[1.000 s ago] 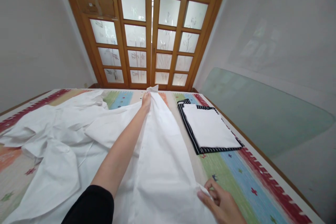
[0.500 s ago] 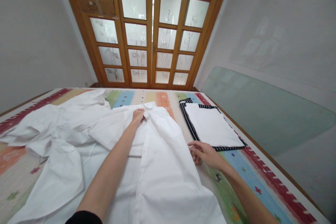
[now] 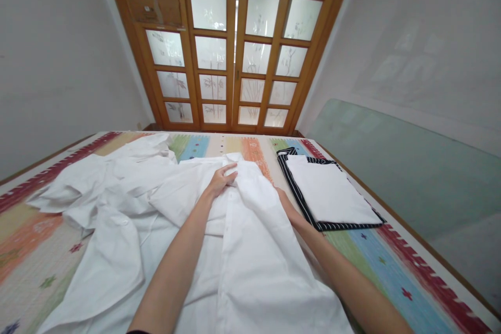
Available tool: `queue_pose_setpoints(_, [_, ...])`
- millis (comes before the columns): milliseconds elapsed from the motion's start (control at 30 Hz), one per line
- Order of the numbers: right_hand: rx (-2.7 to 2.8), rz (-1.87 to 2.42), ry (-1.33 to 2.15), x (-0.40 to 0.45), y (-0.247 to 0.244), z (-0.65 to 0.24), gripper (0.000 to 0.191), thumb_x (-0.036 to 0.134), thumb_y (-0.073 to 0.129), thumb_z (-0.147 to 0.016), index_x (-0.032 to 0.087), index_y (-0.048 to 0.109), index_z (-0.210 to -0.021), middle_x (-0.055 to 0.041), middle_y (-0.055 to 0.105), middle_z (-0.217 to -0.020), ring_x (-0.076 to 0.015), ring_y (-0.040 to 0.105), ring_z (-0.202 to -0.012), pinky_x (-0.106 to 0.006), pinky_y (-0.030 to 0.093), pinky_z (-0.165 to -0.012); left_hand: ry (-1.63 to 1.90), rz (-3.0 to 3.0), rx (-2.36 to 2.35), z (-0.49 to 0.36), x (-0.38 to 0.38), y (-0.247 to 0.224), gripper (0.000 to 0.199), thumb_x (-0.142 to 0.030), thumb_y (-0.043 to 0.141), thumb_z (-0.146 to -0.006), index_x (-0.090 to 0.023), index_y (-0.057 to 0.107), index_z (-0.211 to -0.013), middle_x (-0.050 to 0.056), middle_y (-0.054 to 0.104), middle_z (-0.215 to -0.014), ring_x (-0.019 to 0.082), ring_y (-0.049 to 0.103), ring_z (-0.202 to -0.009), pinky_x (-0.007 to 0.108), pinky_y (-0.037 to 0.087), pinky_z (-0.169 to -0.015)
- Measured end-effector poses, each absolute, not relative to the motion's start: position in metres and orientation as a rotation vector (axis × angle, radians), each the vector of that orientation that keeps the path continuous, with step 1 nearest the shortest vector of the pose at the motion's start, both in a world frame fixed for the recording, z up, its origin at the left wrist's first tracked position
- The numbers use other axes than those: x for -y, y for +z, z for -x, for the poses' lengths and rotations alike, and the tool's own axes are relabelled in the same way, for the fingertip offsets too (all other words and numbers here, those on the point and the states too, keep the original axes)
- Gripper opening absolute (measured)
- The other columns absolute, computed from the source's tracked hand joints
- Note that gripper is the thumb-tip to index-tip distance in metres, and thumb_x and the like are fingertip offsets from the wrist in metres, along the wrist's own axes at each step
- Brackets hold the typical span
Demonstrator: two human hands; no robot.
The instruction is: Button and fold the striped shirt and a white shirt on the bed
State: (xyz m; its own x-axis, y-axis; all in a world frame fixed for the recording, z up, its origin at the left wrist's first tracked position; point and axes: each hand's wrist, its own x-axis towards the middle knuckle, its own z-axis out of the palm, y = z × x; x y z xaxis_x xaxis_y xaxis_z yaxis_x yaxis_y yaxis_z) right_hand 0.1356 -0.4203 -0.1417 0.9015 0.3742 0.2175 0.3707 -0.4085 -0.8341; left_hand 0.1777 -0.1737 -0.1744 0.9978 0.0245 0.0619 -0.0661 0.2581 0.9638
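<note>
A white button-up shirt (image 3: 258,250) lies spread in front of me, its button placket running toward me and its collar at the far end. My left hand (image 3: 222,180) rests on the placket just below the collar, fingers stretched out and apart on the cloth. At the shirt's right edge, my right hand (image 3: 281,197) reaches beneath the fabric; its fingers are hidden under it. To the left, another rumpled stretch of white cloth (image 3: 113,182) spreads out, and I cannot tell whether it is a separate garment.
A folded white garment (image 3: 332,190) lies on black-and-white striped cloth (image 3: 297,198) at the right. Beneath everything is a colourful patterned bedspread (image 3: 391,266). A pale green panel (image 3: 403,151) stands along the right wall. Wooden glazed doors (image 3: 235,62) are at the back.
My right hand has moved forward and left, from beside the shirt to under its right edge. My left hand has loosened from its pinch near the collar, and its fingers are now extended.
</note>
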Motion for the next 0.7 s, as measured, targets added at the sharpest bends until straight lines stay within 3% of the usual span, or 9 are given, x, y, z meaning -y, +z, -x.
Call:
queue_pose_setpoints(133, [0.598, 2.185, -0.05, 0.427, -0.137, -0.144, 0.027, 0.038, 0.055, -0.073, 0.018, 0.056, -0.055, -0.0011, 0.063, -0.06, -0.0191, 0.055, -0.066, -0.028, 0.043, -0.062, 0.04, -1.277, 0.043, -0.174, 0.173, -0.172, 0.08, -0.023, 0.085, -0.056, -0.017, 0.057, -0.131, 0.01, 0.07, -0.111, 0.016, 0.067, -0.075, 0.025, 0.054, -0.065])
queue_pose_setpoints(267, [0.368, 2.193, -0.232, 0.445, -0.125, -0.156, 0.019, 0.036, 0.06, -0.067, 0.018, 0.061, -0.064, -0.0021, 0.065, -0.063, -0.0178, 0.058, -0.062, -0.028, 0.045, -0.061, 0.087, -1.231, 0.005, -0.175, 0.171, -0.17, 0.079, -0.012, 0.079, -0.053, -0.015, 0.059, -0.13, 0.008, 0.071, -0.108, 0.016, 0.067, -0.078, 0.023, 0.053, -0.068])
queue_pose_setpoints(433, [0.123, 1.93, -0.351, 0.465, -0.111, -0.171, 0.029, 0.046, 0.067, -0.063, 0.02, 0.059, -0.072, -0.0032, 0.066, -0.068, -0.0196, 0.063, -0.058, -0.03, 0.048, -0.056, 0.088, -1.19, -0.052, -0.177, 0.168, -0.171, 0.081, -0.006, 0.072, -0.051, -0.015, 0.058, -0.13, 0.006, 0.074, -0.098, 0.013, 0.065, -0.067, 0.022, 0.052, -0.061])
queue_pose_setpoints(567, [0.076, 1.813, -0.493, 0.465, -0.113, -0.18, 0.035, 0.044, 0.068, -0.063, 0.02, 0.056, -0.085, -0.0034, 0.065, -0.079, -0.0183, 0.063, -0.06, -0.032, 0.05, -0.061, 0.14, -1.164, -0.111, -0.181, 0.168, -0.173, 0.079, -0.005, 0.071, -0.05, -0.015, 0.061, -0.127, 0.006, 0.074, -0.098, 0.013, 0.065, -0.066, 0.021, 0.051, -0.06])
queue_pose_setpoints(700, [0.022, 2.077, -0.461, 0.458, -0.128, -0.172, 0.032, 0.042, 0.066, -0.062, 0.021, 0.053, -0.083, -0.0013, 0.06, -0.078, -0.0172, 0.057, -0.062, -0.032, 0.047, -0.062, 0.161, -1.13, -0.127, -0.184, 0.168, -0.176, 0.079, -0.002, 0.067, -0.049, -0.016, 0.062, -0.126, 0.007, 0.073, -0.102, 0.013, 0.065, -0.069, 0.02, 0.051, -0.063])
